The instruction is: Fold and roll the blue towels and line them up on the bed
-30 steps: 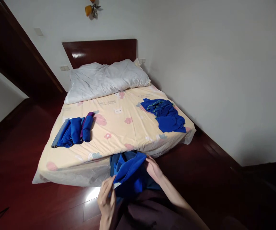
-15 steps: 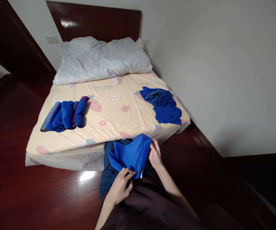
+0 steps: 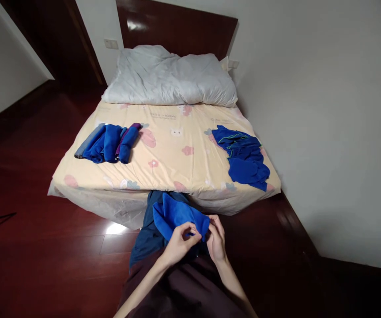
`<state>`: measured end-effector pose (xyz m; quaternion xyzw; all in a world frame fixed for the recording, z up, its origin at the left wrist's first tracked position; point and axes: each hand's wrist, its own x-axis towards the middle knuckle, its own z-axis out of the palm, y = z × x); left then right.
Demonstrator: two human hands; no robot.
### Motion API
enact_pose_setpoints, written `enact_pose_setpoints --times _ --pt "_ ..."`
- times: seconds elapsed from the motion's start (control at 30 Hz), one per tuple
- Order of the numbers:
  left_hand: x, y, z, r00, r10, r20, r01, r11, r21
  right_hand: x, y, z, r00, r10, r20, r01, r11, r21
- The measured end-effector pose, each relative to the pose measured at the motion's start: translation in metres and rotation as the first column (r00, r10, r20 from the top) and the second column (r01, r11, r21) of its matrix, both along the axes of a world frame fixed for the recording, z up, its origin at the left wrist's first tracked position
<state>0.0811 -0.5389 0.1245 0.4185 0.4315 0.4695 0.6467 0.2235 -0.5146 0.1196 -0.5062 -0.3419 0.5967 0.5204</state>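
A bright blue towel (image 3: 177, 214) hangs in front of my body, partly folded, against the foot of the bed. My left hand (image 3: 185, 240) pinches its near edge between thumb and fingers. At the towel's right corner, my right hand (image 3: 216, 236) has its fingers curled around the cloth. The two hands are close together. On the bed's left side lies a row of rolled towels (image 3: 112, 141), mostly blue, with a grey one and a purple one. A loose heap of blue cloths (image 3: 245, 157), some with green edging, is spread on the right side.
The bed (image 3: 167, 172) has a cream sheet with pink and white prints. A pale grey quilt (image 3: 173, 79) is bunched at the dark wooden headboard (image 3: 180, 26). A white wall (image 3: 309, 110) runs along the right. Dark red floor (image 3: 61, 251) shows at left.
My left hand has moved right and up to the towel's right corner, nearer my right hand. The towel is lower and more gathered. The view has shifted, so the bed appears further right.
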Motion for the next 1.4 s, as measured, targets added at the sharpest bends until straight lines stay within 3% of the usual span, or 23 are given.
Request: enact_pose_setpoints --times 0.1,0.17,0.3,0.37,0.47,0.53,0.63,0.7,0.87,0.97,1.03,1.13,1.23,1.4 --pt "0.026 -0.003 0.002 0.997 -0.074 -0.028 0.075 0.997 0.024 0.025 0.005 0.003 0.996 0.069 0.053 -0.063 0.992 -0.110" --pt "0.041 -0.003 0.001 0.993 -0.109 -0.050 0.111 0.993 0.045 0.043 0.004 0.009 0.974 0.178 0.142 -0.164 0.981 -0.101" --pt "0.050 -0.006 -0.004 0.964 -0.156 -0.215 0.193 0.967 0.167 0.070 -0.007 0.016 0.818 0.355 0.453 -0.381 0.924 -0.036" --pt "0.042 -0.007 -0.008 0.945 -0.133 -0.299 0.207 0.951 0.229 0.076 -0.013 0.015 0.762 0.382 0.523 -0.415 0.908 -0.059" --pt "0.026 0.000 -0.013 0.902 -0.032 -0.431 0.190 0.926 0.327 0.079 -0.018 0.012 0.728 0.341 0.595 -0.398 0.916 -0.038" --pt "0.015 0.013 -0.013 0.846 -0.016 -0.533 0.269 0.876 0.399 0.079 -0.017 0.016 0.704 0.283 0.652 -0.406 0.913 0.041" --pt "0.002 0.039 -0.007 0.762 -0.153 -0.629 0.506 0.747 0.432 0.078 -0.012 0.032 0.662 0.219 0.717 -0.467 0.868 0.166" --pt "-0.008 0.054 -0.001 0.709 -0.196 -0.677 0.586 0.699 0.411 0.079 -0.006 0.046 0.628 0.141 0.765 -0.479 0.845 0.238" --pt "-0.058 0.060 0.005 0.601 0.015 -0.799 0.522 0.751 0.406 0.089 0.012 0.065 0.456 -0.186 0.870 -0.428 0.811 0.398" --pt "-0.102 0.043 0.001 0.511 0.186 -0.839 0.459 0.766 0.450 0.095 0.024 0.064 0.341 -0.357 0.870 -0.439 0.758 0.483" --pt "-0.129 0.025 -0.001 0.463 0.306 -0.832 0.393 0.771 0.502 0.096 0.032 0.061 0.308 -0.417 0.855 -0.479 0.708 0.519" --pt "-0.167 -0.003 -0.003 0.417 0.480 -0.772 0.302 0.728 0.615 0.092 0.044 0.060 0.307 -0.440 0.844 -0.552 0.640 0.535" --pt "-0.203 -0.026 -0.003 0.341 0.619 -0.708 0.204 0.686 0.698 0.087 0.056 0.067 0.314 -0.461 0.830 -0.556 0.620 0.554" --pt "-0.257 -0.046 -0.002 0.036 0.783 -0.620 0.016 0.620 0.784 0.087 0.075 0.086 0.342 -0.358 0.869 -0.543 0.679 0.493"
